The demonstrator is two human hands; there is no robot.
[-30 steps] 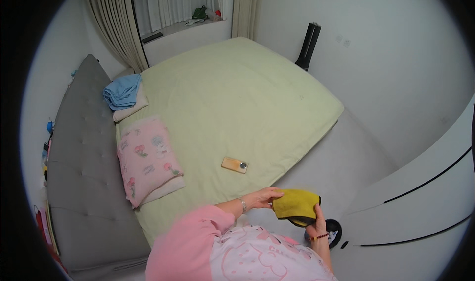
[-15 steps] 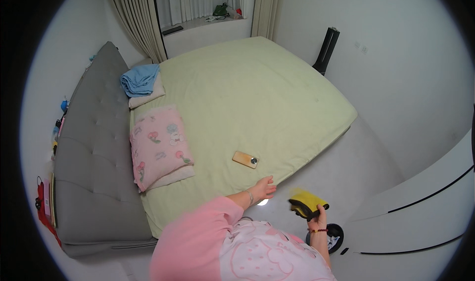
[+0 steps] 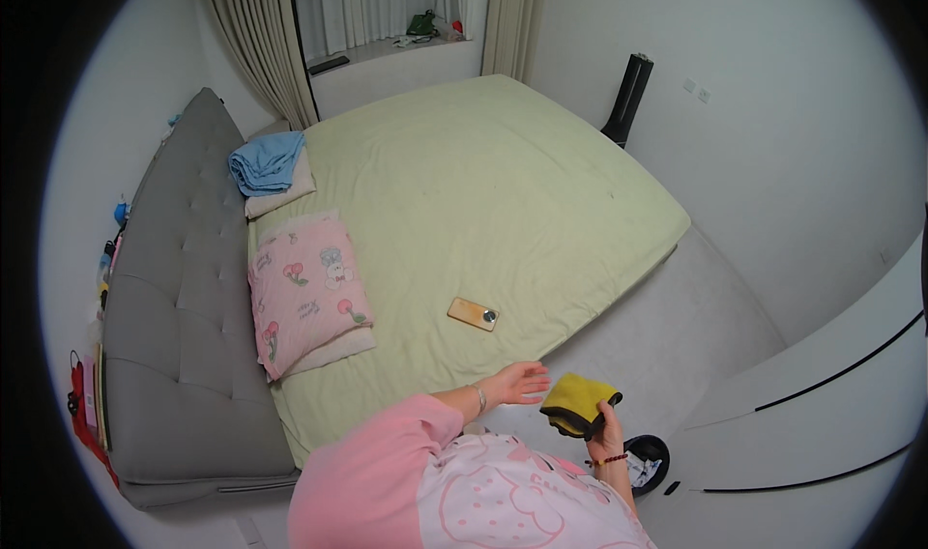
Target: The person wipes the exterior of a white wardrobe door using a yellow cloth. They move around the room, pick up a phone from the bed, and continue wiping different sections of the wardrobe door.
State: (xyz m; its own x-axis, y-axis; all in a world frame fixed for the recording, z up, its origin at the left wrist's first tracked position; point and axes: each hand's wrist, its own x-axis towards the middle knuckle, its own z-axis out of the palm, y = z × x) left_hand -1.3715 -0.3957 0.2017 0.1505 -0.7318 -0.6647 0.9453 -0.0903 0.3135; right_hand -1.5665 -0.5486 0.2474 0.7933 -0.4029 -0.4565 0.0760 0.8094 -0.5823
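Note:
A folded yellow cloth (image 3: 578,401) with a dark edging is gripped by my right hand (image 3: 606,440) at its right end. My left hand (image 3: 515,384) is held out with its fingers stretched, nothing in it, just left of the cloth and not touching it. Both hands are over the floor side of the bed (image 3: 483,182), which wears a pale green sheet. On the sheet beyond my left hand lies an orange-gold phone (image 3: 473,314), its round camera part facing up.
A pink patterned pillow (image 3: 307,296) and a folded blue cloth (image 3: 269,162) lie by the grey headboard (image 3: 179,307). A black bin (image 3: 660,472) stands on the floor beside my right forearm. White cabinet fronts (image 3: 822,443) are at the right; a tall black appliance (image 3: 630,95) stands past the bed.
The yellow cloth and my right hand have shifted left, toward my left hand. My left hand has moved slightly lower and its fingers are more stretched. The view has turned slightly.

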